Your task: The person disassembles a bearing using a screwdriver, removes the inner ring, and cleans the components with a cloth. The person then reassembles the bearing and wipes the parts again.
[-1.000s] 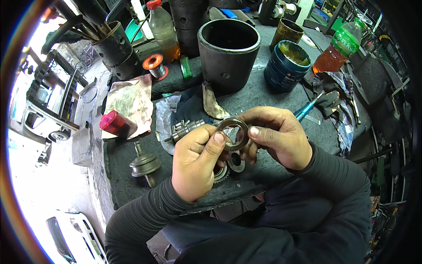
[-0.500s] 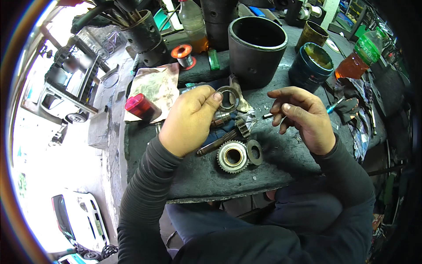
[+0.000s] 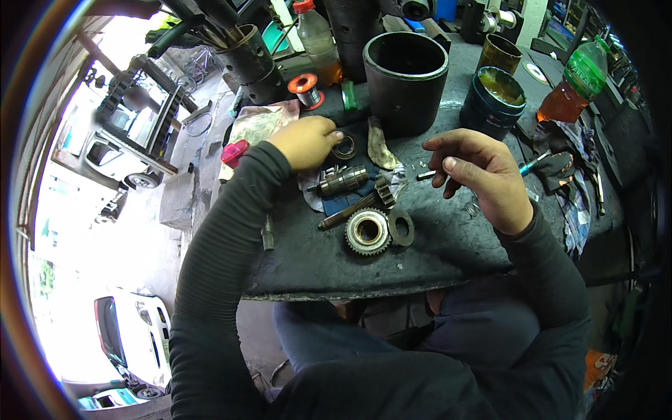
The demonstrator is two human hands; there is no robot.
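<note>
My left hand point(image 3: 306, 143) is closed at the far left of the parts, thumb and fingertips pinching the edge of a dark metal ring point(image 3: 344, 146) low over the bench. Below it lie a ribbed metal cylinder point(image 3: 343, 180) and a toothed shaft point(image 3: 357, 208), partly on a blue cloth. Closer to me are a gear point(image 3: 367, 232) with a wide bore and a flat washer point(image 3: 401, 228) against its right side. My right hand point(image 3: 483, 178) hovers open, fingers loosely curled and apart. By its fingertips shows a small dark pin point(image 3: 425, 176), apparently on the bench.
A large black metal cylinder point(image 3: 404, 87) stands behind the parts, with a grease tub point(image 3: 493, 105) to its right. A solder spool point(image 3: 306, 91), a red container point(image 3: 234, 152) and a bottle of reddish liquid point(image 3: 570, 84) are around. Rags point(image 3: 570, 189) lie at right.
My left hand has carried the metal ring away from me and slightly left, down toward the bench, uncovering the ribbed cylinder. My right hand has hardly moved.
</note>
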